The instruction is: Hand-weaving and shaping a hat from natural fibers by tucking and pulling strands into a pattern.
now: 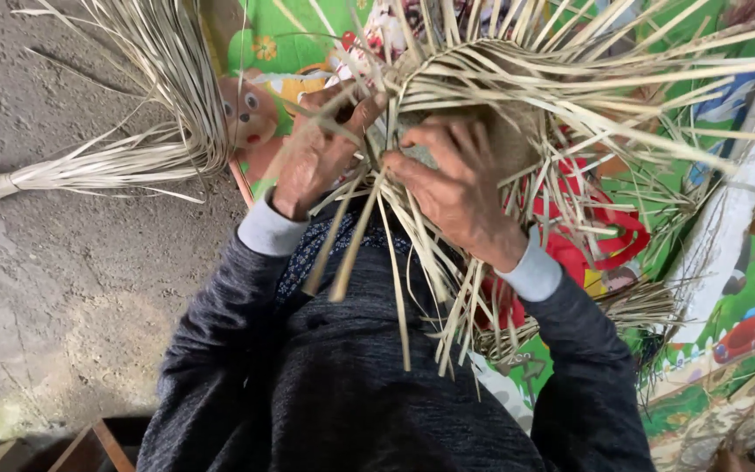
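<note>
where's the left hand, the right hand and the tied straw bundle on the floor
left hand (316, 153), head view, on the back of the hand
right hand (456, 183), head view, on the back of the hand
tied straw bundle (89, 166), head view, on the strips right of its tie

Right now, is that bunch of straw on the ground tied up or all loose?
Tied at one end. A band pinches the straw bundle together near its left end, while the strips at its other end fan out and curve upward on the concrete floor.

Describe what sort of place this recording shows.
Probably a home or yard spot for hand weaving: a bare grey concrete floor, a colourful cartoon-printed play mat, and a tied bundle of pale flat straw strips lying near the half-woven straw piece.
</note>
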